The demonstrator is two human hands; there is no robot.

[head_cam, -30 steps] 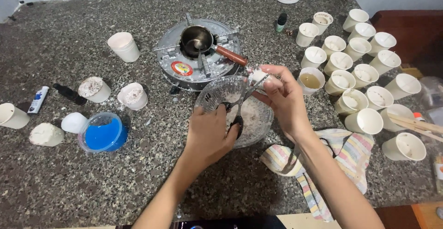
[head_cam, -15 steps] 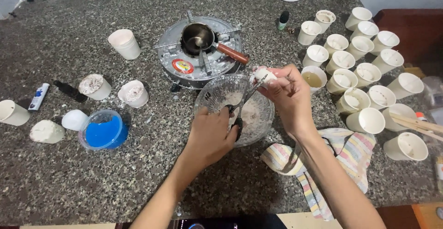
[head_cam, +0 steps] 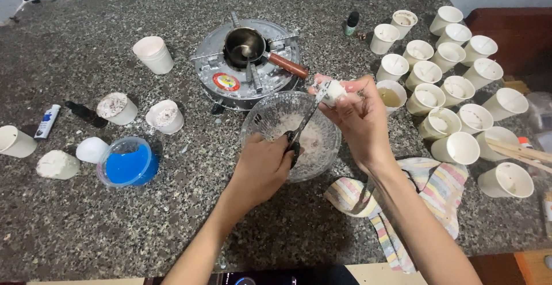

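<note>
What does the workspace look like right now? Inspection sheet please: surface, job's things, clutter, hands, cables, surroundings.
Surface: speckled stone counter, crumbs near the bowl.
Job's things: glass bowl with pale shavings; white lump above it; knife with its tip at the lump.
Clutter: burner with small pot; many white cups at right; blue tub; striped cloth; small bottle.
Hands: left hand grips the knife; right hand pinches the lump in its fingers.
Cables: nothing seen.
Surroundings: pale wall behind; wooden piece at right.
</note>
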